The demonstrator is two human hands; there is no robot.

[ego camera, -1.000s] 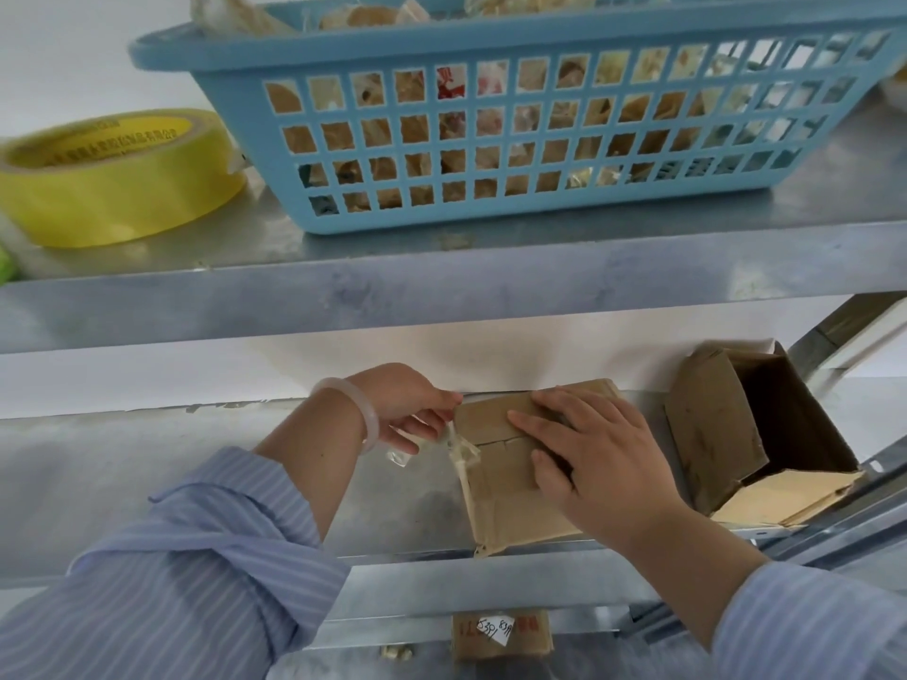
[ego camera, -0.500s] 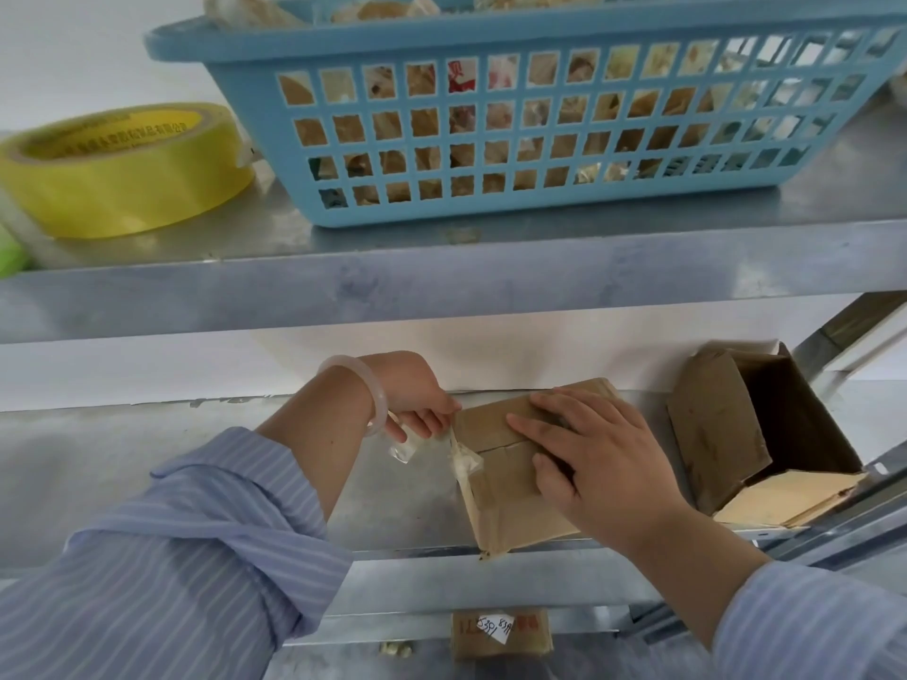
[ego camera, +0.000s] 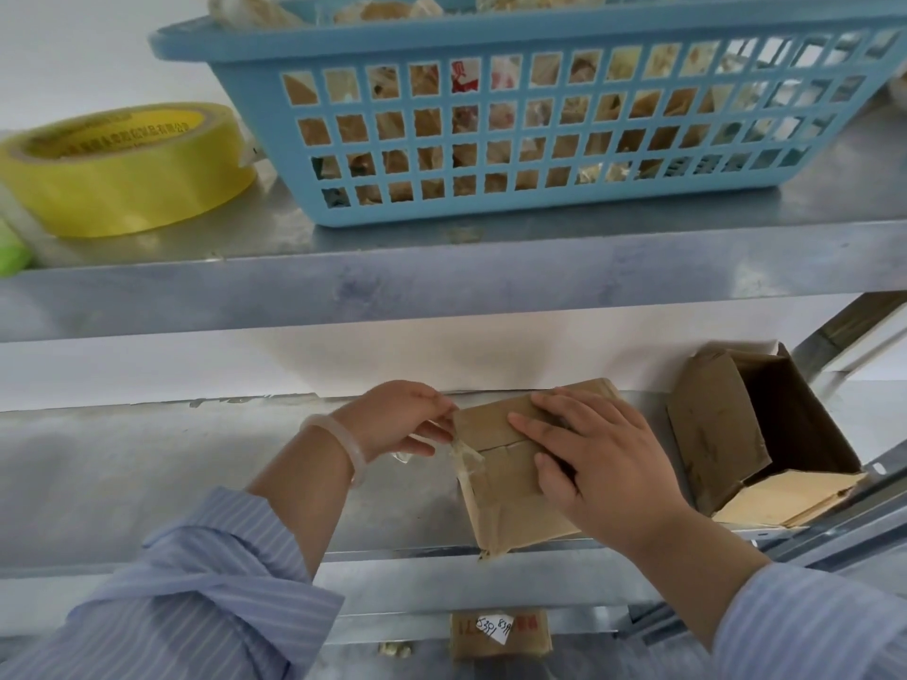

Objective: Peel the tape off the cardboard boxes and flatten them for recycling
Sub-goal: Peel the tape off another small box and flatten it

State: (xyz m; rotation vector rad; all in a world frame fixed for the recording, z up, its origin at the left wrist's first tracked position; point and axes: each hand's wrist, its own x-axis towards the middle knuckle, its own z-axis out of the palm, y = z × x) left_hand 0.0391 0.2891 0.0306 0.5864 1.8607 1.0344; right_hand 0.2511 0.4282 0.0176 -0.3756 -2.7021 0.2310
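A small brown cardboard box (ego camera: 505, 488) lies on the metal shelf (ego camera: 196, 463), its near corner jutting over the shelf's front edge. Clear tape (ego camera: 466, 456) runs down its left edge, partly lifted and crumpled. My left hand (ego camera: 400, 417) pinches the tape at the box's upper left corner. My right hand (ego camera: 599, 463) lies flat across the box top, pressing it down and covering the right half. A second, open cardboard box (ego camera: 721, 434) lies on its side further right on the same shelf.
The upper shelf (ego camera: 441, 282) overhangs the work area. On it stand a blue plastic basket (ego camera: 515, 115) full of scraps and a yellow tape roll (ego camera: 122, 164). A taped box with a white label (ego camera: 498, 633) sits below. A metal frame brace (ego camera: 844, 336) slants at right.
My left hand has shifted slightly up and right, to the box's upper left corner, keeping the tape pinched. The box has tipped up a little at the left. My right hand stays pressed on top.
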